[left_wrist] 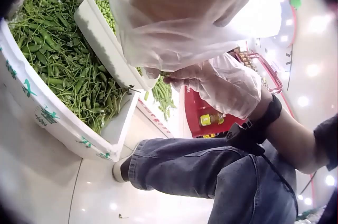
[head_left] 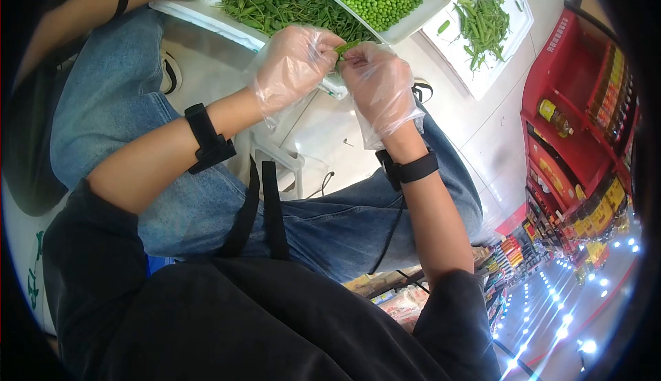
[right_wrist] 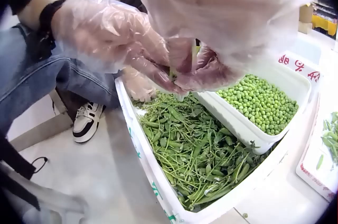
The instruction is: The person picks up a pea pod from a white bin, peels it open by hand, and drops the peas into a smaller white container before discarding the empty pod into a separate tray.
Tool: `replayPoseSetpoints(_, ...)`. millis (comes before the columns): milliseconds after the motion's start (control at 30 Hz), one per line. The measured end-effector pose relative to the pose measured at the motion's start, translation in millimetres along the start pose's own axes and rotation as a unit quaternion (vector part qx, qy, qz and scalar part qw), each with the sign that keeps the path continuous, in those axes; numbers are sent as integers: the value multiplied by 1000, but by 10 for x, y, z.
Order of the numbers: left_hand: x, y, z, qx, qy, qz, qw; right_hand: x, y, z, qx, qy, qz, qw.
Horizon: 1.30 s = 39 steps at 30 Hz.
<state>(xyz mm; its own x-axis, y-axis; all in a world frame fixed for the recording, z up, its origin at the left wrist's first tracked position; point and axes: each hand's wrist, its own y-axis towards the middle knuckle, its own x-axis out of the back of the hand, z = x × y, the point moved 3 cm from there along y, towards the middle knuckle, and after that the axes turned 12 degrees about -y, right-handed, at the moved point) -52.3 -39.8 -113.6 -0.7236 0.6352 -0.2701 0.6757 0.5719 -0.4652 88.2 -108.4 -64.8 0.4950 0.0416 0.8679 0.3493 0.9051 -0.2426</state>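
A green pod (head_left: pixel 346 47) is held between the fingertips of both hands, out in front of the person. The thumb and fingers of the left hand (head_left: pixel 295 64) pinch one end, and those of the right hand (head_left: pixel 381 86) are curled in on the other end, so the two sets of fingertips almost meet. Both hands wear clear plastic gloves (head_left: pixel 375 125), loose and wrinkled about the wrists. How far the pod is split cannot be told, as the fingers cover much of it.

Just beyond and below the fingers is a white foam box (right_wrist: pixel 138 142) with green lettering on its side, filled with a tangled heap of pods and stems (right_wrist: pixel 193 147). Over part of that heap, close to the fingertips, stands a white tub (left_wrist: pixel 97 38) of shelled peas (head_left: pixel 385 1). Farther off to the right of the fingers, a white foam tray (head_left: pixel 475 81) on the floor carries a looser pile of pods (head_left: pixel 484 26).

Left of the fingers, another person's gloved hand (right_wrist: pixel 138 84) reaches to the edge of the heap. Back from the fingers, towards the body, a white stool (head_left: pixel 292 167) shows between the jeans legs (head_left: pixel 186 209). Well apart on the right is a red shelf (head_left: pixel 540 85) with bottles (head_left: pixel 554 118).
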Motion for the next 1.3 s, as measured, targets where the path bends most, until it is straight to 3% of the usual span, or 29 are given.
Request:
replayPoseSetpoints(100,13,-12,10,1,26,-7,1000,-23,-8,16,50,0,-11,999)
replayPoseSetpoints(267,-10,-32,-2,7,34,-19,999,-59,-22,14,50,-42,9,998)
replayPoseSetpoints(333,-11,-27,-9,-51,16,-52,997,-47,-21,32,49,-33,10,998)
replayPoseSetpoints(600,0,-22,12,-4,13,-15,1000,-27,-7,43,93,-67,-18,993)
replayPoseSetpoints(767,-6,-33,52,-11,-24,-21,999,-21,-8,68,68,-48,30,996)
replayPoseSetpoints(867,-14,-44,-28,-73,12,-56,996,-38,-15,85,52,-57,36,996)
replayPoseSetpoints(933,-22,-50,-97,20,10,-15,1000,-21,-19,88,47,-61,29,997)
replayPoseSetpoints(1300,-10,-50,-188,19,9,-6,1000,82,54,55,23,-20,-2,1000)
